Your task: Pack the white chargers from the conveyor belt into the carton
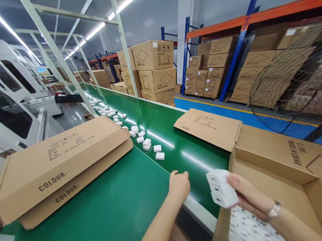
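Note:
My right hand (248, 193) grips a stack of three white USB wall chargers (222, 187), their ports facing left. It is above the near side of an open cardboard box (275, 164). Rows of white chargers (252, 227) lie inside that box, below my hand. My left hand (179, 185) is curled closed above the edge of the green conveyor belt (191, 173), and nothing shows in its fingers. Just beyond it, loose white chargers (160, 156) lie on the belt, some with their prongs visible. More of them trail away along the belt into the distance.
Two folded cardboard cartons (70, 151) lie on the green side table (114, 207) at left. A box flap (209, 126) hangs over the belt. Stacked cartons (158, 79) stand behind it. A wire-caged fan (292, 79) is at right, and white machines (8, 86) are at left.

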Demonstrator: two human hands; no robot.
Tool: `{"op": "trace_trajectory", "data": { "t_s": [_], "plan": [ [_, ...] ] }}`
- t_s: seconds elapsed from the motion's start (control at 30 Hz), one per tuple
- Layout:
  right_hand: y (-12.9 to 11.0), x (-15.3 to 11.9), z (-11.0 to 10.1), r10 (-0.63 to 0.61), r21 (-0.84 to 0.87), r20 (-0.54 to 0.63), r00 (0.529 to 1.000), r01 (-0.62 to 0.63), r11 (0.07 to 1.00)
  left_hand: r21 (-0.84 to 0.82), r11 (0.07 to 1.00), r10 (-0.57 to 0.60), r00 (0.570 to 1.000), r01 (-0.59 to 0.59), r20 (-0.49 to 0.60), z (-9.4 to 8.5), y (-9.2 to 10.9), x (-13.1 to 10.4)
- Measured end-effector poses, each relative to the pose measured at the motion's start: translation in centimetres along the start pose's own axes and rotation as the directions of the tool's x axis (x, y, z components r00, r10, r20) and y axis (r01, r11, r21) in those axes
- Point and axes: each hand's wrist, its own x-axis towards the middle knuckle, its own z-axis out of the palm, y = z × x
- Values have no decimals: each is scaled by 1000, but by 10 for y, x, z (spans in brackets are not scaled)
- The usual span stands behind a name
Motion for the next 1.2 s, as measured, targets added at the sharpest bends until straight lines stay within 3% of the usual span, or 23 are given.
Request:
{"op": "trace_trajectory", "data": {
  "t_s": [0.1, 0.17, 0.23, 0.33, 0.53, 0.73, 1.0, 1.1, 1.17, 1.2],
  "plan": [
    [15, -33, 4, 108, 436, 42, 993, -116, 892, -23, 1000, 17, 1000, -17, -10, 2, 1, 0],
    [29, -46, 8, 101, 563, 125, 987, -155, 812, -37, 999, 27, 999, -28, -27, 3, -1, -1],
    [40, -52, 11, 19, 608, 191, 981, -133, 783, -32, 999, 43, 998, -44, -41, 3, -2, -1],
    [49, -52, 10, -83, 614, 233, 969, -80, 785, -23, 998, 60, 997, -61, -40, 3, -3, -1],
    [49, -50, 6, -146, 608, 243, 959, -34, 793, -18, 998, 54, 998, -54, -14, 3, -2, 0],
    [44, -53, 7, -123, 605, 222, 967, -38, 796, -8, 998, 55, 998, -56, -22, 1, -1, 0],
    [45, -51, 9, -214, 619, 278, 936, -5, 785, 16, 997, 72, 997, -72, -34, 2, -3, 0],
    [34, -58, -11, -172, 525, 242, 955, 20, 851, 8, 997, 79, 996, -79, -44, 3, -3, 0],
    [21, -65, -38, -110, 412, 118, 987, 53, 910, 0, 996, 89, 995, -89, -47, 3, -4, -1],
    [14, -67, -55, -62, 344, -4, 998, 60, 937, -4, 996, 92, 995, -93, -46, 3, -4, -1]
  ]
}}
